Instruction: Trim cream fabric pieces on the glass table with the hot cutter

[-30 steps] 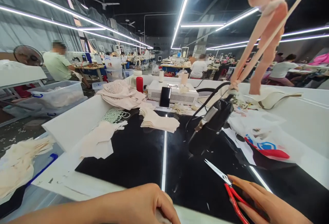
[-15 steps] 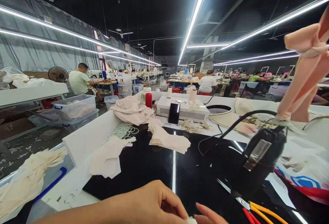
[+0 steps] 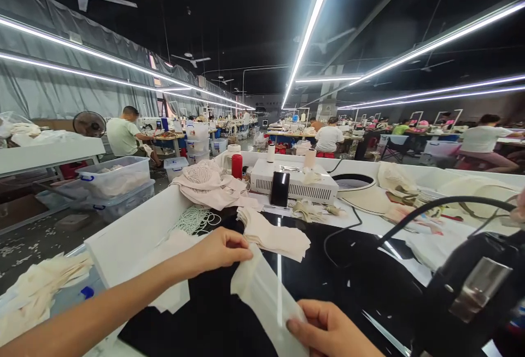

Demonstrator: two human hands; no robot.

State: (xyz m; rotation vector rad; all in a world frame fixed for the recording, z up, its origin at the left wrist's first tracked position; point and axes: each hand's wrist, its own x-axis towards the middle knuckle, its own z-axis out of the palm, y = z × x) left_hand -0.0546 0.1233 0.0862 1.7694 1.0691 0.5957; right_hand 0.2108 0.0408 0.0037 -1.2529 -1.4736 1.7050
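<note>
A whitish, thin strip of cloth (image 3: pixel 266 294) stretches slantwise between my two hands above the black tabletop (image 3: pixel 213 313). Its upper end is pinched in the fingertips of my left hand (image 3: pixel 227 247). Low in the view, my right hand (image 3: pixel 332 329) grips the strip's near end between thumb and fingers. Just beyond the strip lies a stack of cream cloth pieces (image 3: pixel 279 235). More pale pieces (image 3: pixel 174 297) show under and beside my left forearm.
At right stands a black device (image 3: pixel 467 291) with a metal plate and a thick cord (image 3: pixel 410 215); metal blades (image 3: pixel 385 332) lie beside it. Behind are a phone (image 3: pixel 279 188), white box (image 3: pixel 262 174), red spool (image 3: pixel 237 165) and green cord (image 3: pixel 196 219). Co-workers sit farther off.
Both hands have come up into view, the left one moving up and forward. The cloth strip now shows spread between them. The black device appears farther right, and the peach cloth is out of view.
</note>
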